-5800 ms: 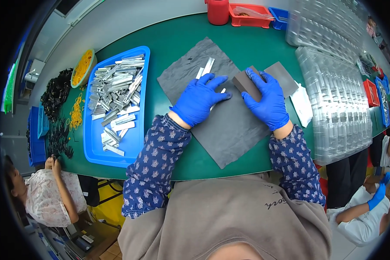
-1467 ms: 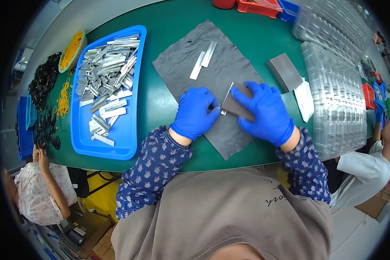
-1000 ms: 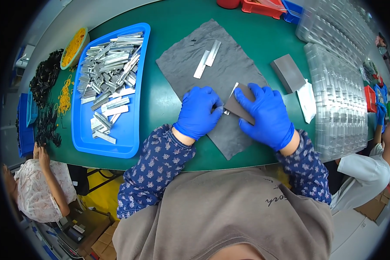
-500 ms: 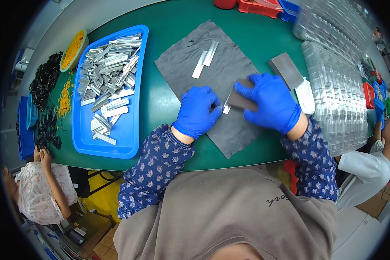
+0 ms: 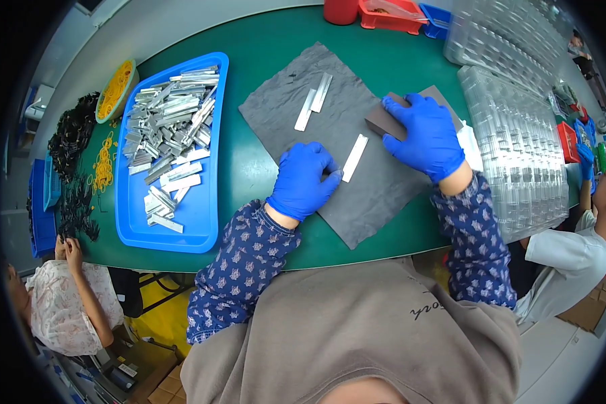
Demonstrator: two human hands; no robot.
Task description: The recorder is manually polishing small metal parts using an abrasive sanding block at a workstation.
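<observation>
My left hand [image 5: 303,178], in a blue glove, rests on the dark grey sheet [image 5: 276,101] with its fingers curled. Its thumb and forefinger tips are at the lower left edge of a silvery metal strip [image 5: 355,157] lying flat there. My right hand [image 5: 425,138], gloved too, is closed over a grey-brown rectangular block [image 5: 382,122] at the sheet's right side, apart from the strip. A second such block [image 5: 432,94] lies behind that hand, partly hidden. Two more metal strips [image 5: 304,111] lie side by side, offset lengthwise, farther up the sheet.
A blue tray [image 5: 212,168] heaped with metal strips stands left on the green table. Beyond it are a bowl of yellow bands [image 5: 116,87] and black bundles [image 5: 74,135]. Clear plastic trays [image 5: 512,148] stack at right, beside a white piece [image 5: 470,145]. Other people work on both sides.
My right hand has moved the block off the metal strip, up and to the right, uncovering the strip. My left hand has stayed nearly in place. The view has shifted slightly.
</observation>
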